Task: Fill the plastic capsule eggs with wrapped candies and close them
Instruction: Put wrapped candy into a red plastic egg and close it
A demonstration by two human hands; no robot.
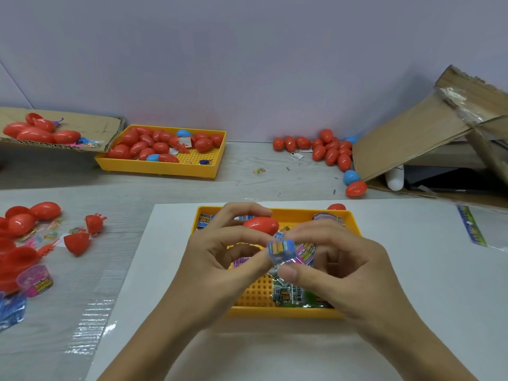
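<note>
Over the near yellow tray (286, 312), both hands meet on a blue wrapped candy (281, 248). My left hand (220, 257) pinches the candy's left side, and a closed red capsule egg (261, 224) sits between its raised thumb and fingers. My right hand (338, 265) pinches the candy's clear wrapper end from the right. Several wrapped candies (288, 294) in green, pink and blue lie in the tray below the hands.
A second yellow tray (162, 167) of red eggs stands at the back left beside a cardboard flap (104, 130). Loose eggs (330, 151) cluster at the back right by an open cardboard box (412, 133). Open egg halves (78, 243) and small toys lie at the left.
</note>
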